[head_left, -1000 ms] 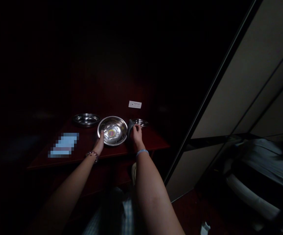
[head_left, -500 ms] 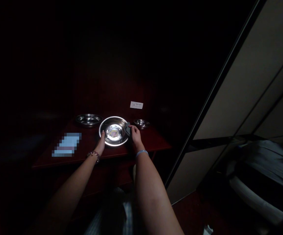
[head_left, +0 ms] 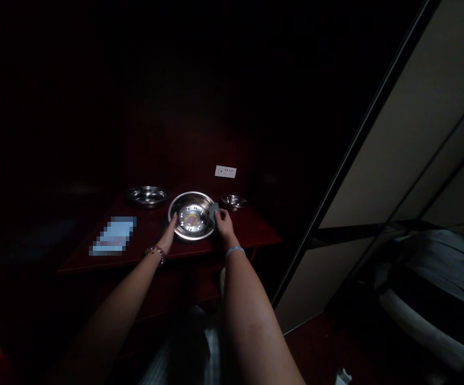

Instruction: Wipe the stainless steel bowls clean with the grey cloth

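Head view: a shiny steel bowl [head_left: 192,218] sits just below and left of the frame's centre, between the two hands, over the front part of a dark red table [head_left: 144,251]. What matters most is how the bowl lies from the right hand [head_left: 224,225]: directly to its left, with a grey cloth [head_left: 213,210] between them at the bowl's right rim. The right thumb and fingers are closed on that cloth, pinching it; it overlaps the rim in the frame, though how firmly it presses there I cannot tell.

The left hand [head_left: 168,235] is at the lower left of the bowl, gripping its edge, thumb over the inner wall; the other fingers are hidden behind. Of the two, the left is nearer, in direct contact, so the bowl lies up and to the right from it. Being round, the bowl has no long axis; its mouth looks tipped towards the wearer, and whether its base touches the table is hidden.

Farther back, a wide steel dish [head_left: 148,198] lies left of the bowl, and a smaller one [head_left: 234,201] stands beyond the right hand, apart from it.
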A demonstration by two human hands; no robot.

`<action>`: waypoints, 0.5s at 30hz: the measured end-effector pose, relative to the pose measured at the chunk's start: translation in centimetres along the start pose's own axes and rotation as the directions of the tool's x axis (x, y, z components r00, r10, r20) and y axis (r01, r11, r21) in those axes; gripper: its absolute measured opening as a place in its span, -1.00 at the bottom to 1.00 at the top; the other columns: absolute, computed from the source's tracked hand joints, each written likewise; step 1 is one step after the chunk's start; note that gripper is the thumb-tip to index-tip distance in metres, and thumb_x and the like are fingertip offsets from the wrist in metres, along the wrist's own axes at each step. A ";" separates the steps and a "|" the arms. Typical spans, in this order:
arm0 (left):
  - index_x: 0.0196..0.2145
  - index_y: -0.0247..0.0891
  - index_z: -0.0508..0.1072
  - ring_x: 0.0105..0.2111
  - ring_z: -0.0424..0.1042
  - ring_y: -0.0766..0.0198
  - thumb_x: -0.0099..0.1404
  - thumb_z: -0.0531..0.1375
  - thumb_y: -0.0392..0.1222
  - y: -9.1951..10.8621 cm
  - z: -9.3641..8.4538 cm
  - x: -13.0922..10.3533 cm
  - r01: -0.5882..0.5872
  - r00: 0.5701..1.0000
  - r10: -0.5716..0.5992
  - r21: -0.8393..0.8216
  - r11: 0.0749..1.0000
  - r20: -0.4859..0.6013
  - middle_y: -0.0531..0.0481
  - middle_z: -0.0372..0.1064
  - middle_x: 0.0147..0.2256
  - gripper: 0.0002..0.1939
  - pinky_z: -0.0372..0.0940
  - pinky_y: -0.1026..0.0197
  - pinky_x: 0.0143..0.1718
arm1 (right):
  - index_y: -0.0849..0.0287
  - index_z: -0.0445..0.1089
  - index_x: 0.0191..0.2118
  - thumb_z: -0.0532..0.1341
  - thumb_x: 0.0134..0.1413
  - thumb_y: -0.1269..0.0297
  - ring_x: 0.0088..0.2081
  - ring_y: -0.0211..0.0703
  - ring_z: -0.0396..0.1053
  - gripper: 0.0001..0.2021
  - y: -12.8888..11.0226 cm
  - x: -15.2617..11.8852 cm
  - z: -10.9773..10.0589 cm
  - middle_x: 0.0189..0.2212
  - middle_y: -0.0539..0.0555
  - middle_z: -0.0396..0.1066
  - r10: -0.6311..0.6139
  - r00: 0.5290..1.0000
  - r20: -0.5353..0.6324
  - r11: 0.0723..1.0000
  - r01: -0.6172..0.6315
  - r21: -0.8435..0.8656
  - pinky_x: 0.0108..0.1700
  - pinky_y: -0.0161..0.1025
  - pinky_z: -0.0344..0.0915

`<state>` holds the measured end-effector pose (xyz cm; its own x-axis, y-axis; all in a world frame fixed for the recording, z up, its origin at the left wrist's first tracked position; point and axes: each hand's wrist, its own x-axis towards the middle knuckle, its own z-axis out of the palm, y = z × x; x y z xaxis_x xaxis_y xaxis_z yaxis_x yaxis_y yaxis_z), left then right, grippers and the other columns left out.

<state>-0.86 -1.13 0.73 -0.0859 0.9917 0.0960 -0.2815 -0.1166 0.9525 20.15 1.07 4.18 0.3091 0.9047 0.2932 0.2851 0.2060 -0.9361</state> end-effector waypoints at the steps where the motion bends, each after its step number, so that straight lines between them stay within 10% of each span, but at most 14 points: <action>1: 0.58 -0.29 0.23 0.62 -0.01 0.13 0.63 0.00 0.22 -0.1 -0.1 0.1 0.000 1.000 0.000 -0.009 1.000 0.006 -0.15 0.08 0.59 -0.23 -0.09 0.10 0.60 | 0.15 0.55 0.08 0.29 0.41 0.09 0.18 0.03 0.57 -0.70 -0.1 -0.2 -0.1 0.14 0.27 0.64 -0.004 1.000 0.010 1.000 0.004 -0.031 0.32 -0.01 0.44; 8: 0.53 -0.24 0.33 0.61 0.03 0.07 0.58 0.03 0.38 -0.8 -0.4 0.5 -0.017 0.999 0.017 -0.020 1.000 0.036 -0.17 0.13 0.58 -0.17 -0.13 0.06 0.61 | 0.23 0.56 0.29 0.02 0.60 -0.08 0.31 0.20 0.53 -0.42 -1.4 -1.0 -0.2 0.26 0.39 0.56 0.100 0.992 0.079 0.960 -0.075 -0.271 0.41 0.12 0.33; 15: 0.49 -0.24 0.39 0.62 0.01 -0.01 0.58 0.01 0.39 -0.9 -0.4 0.4 -0.045 0.999 0.045 0.002 0.999 0.028 -0.18 0.23 0.54 -0.18 -0.12 0.03 0.61 | 0.17 0.57 0.29 0.07 0.58 -0.10 0.27 0.20 0.57 -0.45 -1.7 -1.4 -0.3 0.22 0.34 0.61 0.080 0.994 0.069 0.987 -0.069 -0.144 0.37 0.08 0.37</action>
<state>-1.00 -0.68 -0.18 -0.0722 0.9865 0.1471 -0.2752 -0.1614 0.9477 19.53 -0.64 5.48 0.2673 0.9419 0.2033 0.3910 0.0868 -0.9163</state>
